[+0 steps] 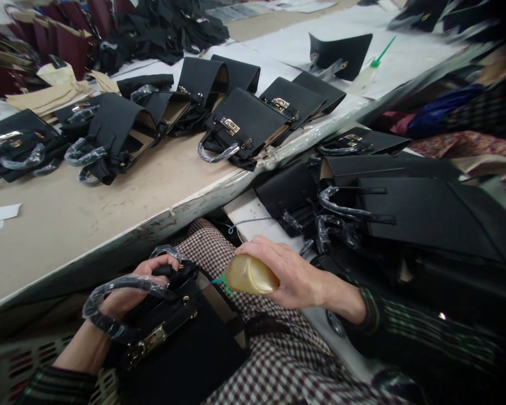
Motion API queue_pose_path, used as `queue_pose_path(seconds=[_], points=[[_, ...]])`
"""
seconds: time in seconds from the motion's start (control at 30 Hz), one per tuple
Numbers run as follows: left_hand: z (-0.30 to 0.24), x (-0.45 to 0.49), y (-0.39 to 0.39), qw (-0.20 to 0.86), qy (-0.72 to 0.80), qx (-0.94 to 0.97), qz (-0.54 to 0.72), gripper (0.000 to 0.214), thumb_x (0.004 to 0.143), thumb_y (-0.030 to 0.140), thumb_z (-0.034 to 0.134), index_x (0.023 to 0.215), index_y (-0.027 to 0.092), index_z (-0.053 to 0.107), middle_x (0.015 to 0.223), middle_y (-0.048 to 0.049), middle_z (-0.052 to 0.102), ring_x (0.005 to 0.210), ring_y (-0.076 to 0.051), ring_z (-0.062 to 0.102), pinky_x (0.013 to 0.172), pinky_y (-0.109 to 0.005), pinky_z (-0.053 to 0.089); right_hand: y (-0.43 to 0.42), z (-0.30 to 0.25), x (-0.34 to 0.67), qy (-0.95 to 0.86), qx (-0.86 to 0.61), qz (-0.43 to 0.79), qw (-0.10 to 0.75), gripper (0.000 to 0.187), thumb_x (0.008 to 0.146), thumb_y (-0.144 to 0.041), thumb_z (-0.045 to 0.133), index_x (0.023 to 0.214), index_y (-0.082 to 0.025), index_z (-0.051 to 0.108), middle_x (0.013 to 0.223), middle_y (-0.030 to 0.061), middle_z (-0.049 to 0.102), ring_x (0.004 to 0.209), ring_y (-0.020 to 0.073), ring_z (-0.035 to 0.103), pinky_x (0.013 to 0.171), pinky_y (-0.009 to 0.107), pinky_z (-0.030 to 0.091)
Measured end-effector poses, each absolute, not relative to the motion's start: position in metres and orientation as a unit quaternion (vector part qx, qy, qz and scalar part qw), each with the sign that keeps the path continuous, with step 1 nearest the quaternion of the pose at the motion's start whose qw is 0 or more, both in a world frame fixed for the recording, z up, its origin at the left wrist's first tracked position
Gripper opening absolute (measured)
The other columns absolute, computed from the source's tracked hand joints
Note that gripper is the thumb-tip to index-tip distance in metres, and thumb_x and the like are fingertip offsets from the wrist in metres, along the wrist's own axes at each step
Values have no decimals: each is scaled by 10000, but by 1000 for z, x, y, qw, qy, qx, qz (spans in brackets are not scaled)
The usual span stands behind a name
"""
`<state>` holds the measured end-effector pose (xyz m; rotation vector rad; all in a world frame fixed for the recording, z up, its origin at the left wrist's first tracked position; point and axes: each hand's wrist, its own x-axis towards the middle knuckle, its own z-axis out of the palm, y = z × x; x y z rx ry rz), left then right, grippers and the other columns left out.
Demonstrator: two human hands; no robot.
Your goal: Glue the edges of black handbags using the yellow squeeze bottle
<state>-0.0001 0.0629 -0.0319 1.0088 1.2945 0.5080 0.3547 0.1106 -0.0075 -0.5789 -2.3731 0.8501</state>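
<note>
While L grip [124, 301] clasps blk bag [185, 354], R grip [289, 273] wraps round btl [238, 273] w/ yellowish contents [257, 278].

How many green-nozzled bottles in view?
2: one bottle in the right hand, a second bottle on the table, upper right of the picture. The bags may hide more.

Held handbag [181, 354] cut off below, left hand [120, 302] partly hidden, maroon pieces [73, 48] blurred
</note>
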Motion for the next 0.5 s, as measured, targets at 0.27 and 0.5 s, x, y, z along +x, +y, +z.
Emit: queue_pose_path(seconds=[0.27,0.5], points=[[-42,-5,60,664,554,451,219,260,719,224,705,973,200,657,977,-12,627,841,-179,515,760,-291,447,102,2,365,-892,-203,343,215,455,919,-189,601,1349,-132,463,1074,132,637,889,260,628,727,377,548],[-47,-8,62,669,548,452,218,252,736,284,733,963,210,652,955,-8,614,817,-178,504,734,-280,429,105,-1,361,-891,-200,309,267,485,895,-194,578,1356,-113,454,1104,151,634,946,281,642,746,395,570]])
